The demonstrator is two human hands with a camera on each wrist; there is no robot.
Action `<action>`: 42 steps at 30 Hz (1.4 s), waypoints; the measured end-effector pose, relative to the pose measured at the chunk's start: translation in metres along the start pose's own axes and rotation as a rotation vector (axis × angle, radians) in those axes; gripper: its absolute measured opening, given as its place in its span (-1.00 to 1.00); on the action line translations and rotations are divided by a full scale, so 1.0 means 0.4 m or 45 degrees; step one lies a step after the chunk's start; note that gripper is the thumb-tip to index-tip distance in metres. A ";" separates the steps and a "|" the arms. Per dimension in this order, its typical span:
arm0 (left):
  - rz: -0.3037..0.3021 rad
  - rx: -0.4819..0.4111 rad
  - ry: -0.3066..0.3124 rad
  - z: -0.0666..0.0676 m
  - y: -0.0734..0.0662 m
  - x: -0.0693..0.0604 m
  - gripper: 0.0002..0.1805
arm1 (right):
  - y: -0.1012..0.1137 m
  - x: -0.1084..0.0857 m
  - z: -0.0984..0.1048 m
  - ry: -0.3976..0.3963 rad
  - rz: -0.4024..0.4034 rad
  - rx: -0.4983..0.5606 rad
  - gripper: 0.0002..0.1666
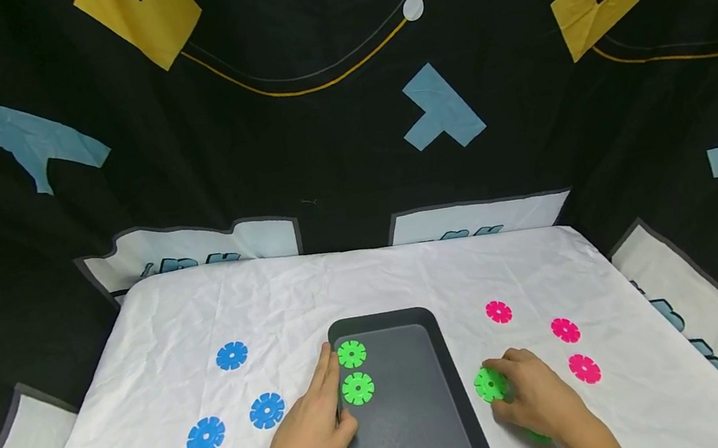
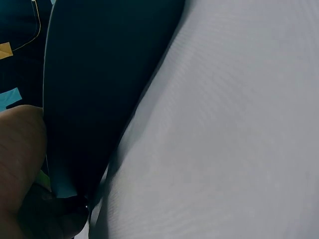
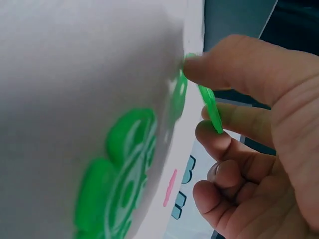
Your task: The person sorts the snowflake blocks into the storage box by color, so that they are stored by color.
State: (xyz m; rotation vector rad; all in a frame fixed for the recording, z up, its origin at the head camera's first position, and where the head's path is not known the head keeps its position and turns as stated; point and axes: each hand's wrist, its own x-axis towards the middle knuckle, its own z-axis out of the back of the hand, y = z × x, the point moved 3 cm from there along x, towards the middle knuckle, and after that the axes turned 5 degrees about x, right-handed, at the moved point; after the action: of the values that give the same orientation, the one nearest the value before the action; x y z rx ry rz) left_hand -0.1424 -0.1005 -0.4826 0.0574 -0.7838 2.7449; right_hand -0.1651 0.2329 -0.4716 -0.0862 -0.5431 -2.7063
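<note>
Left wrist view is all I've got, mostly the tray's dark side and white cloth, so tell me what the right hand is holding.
Observer: The right hand pinches a green disc, as the right wrist view shows.
Operator: Okay. Are there any discs to the left of the tray, out of my view?
Observer: Yes, in the head view four blue discs lie spread out on the white cloth there.
</note>
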 end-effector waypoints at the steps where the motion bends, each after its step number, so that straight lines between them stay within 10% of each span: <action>1: 0.000 0.000 0.003 0.000 0.000 0.000 -0.07 | 0.001 0.001 0.001 0.011 -0.007 -0.006 -0.43; 21: 0.008 -0.007 -0.002 0.002 -0.001 0.002 -0.08 | 0.065 0.065 0.089 -0.163 0.097 -0.037 -0.35; 42: -0.012 -0.041 0.011 0.002 0.000 -0.001 -0.08 | 0.310 0.164 0.030 0.034 0.581 -0.083 -0.45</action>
State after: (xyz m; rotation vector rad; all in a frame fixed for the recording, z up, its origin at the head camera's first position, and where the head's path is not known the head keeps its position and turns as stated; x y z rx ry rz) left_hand -0.1422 -0.1010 -0.4819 0.0421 -0.8233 2.7205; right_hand -0.1795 0.1086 -0.4075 -0.1690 -0.3724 -2.2753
